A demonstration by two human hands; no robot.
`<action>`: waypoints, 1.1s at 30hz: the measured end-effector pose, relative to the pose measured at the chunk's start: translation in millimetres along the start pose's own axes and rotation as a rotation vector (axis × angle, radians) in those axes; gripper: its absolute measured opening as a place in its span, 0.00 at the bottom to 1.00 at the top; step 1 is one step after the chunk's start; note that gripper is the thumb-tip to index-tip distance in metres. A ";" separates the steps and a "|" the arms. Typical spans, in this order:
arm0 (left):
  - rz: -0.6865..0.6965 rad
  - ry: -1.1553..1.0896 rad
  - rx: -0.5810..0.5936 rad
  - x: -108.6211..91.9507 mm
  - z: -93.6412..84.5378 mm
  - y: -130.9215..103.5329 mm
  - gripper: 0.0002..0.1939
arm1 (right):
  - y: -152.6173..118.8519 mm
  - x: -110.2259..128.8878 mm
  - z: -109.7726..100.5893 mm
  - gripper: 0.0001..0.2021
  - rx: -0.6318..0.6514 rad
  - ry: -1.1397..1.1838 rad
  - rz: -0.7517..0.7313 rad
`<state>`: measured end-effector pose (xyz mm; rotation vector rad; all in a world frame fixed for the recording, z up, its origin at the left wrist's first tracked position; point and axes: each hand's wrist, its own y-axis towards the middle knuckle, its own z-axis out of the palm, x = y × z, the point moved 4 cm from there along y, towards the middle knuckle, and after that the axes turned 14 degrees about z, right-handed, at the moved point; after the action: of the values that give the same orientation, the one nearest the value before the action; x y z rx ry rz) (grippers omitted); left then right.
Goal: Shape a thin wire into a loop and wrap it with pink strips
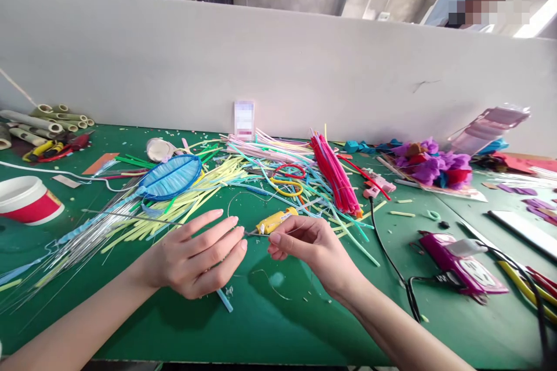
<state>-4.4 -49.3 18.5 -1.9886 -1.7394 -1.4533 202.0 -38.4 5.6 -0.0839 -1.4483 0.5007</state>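
My left hand (204, 255) is raised over the table with its fingers slightly bent around a thin metal wire (130, 216); its thumb is hidden. The wire runs out to the left, past the hand, and across to my right hand (304, 243). There, my right thumb and forefinger pinch its other end, where it looks twisted. A fine loop of wire (229, 200) curls above the gap between my hands. Just behind my right fingers lies a yellow object (275, 219) with a label. A blue fan-shaped piece (171, 177) lies beyond my left hand.
Pipe cleaners (335, 174) and loose wires (100, 223) cover the table's middle and left. A paper cup (30, 200) stands left, near bamboo tubes (65, 116). A purple power strip (463, 264), black cables, a pink corded tool (378, 182) and purple flowers (435, 162) lie right. A white partition (278, 64) rises behind.
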 end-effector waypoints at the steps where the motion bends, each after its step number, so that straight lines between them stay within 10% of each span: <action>1: -0.024 0.004 0.014 1.6 0.4 -1.3 0.10 | 0.0 2.2 -1.3 0.16 -0.008 -0.021 -0.009; 7: -0.224 -0.043 0.010 8.7 2.6 -10.6 0.16 | 2.1 15.4 -12.1 0.16 -0.060 -0.150 -0.043; 12: -0.669 -0.204 -0.048 27.0 -2.1 -18.1 0.15 | 3.5 19.3 -19.6 0.16 -0.070 -0.208 -0.059; 17: -1.179 -0.908 0.406 54.7 15.2 -22.1 0.14 | 0.4 23.1 -21.6 0.15 -0.049 -0.299 -0.066; 24: -1.307 -1.738 0.419 59.1 49.5 -2.3 0.16 | 0.0 24.1 -20.6 0.15 -0.028 -0.325 -0.068; 33: -1.362 -1.606 0.348 52.9 55.9 -5.3 0.14 | 4.2 19.8 -18.7 0.16 -0.028 -0.292 -0.038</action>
<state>15.9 24.9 23.7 -1.5144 -3.7667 1.2389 219.5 -22.6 19.8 -0.0053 -1.7397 0.4748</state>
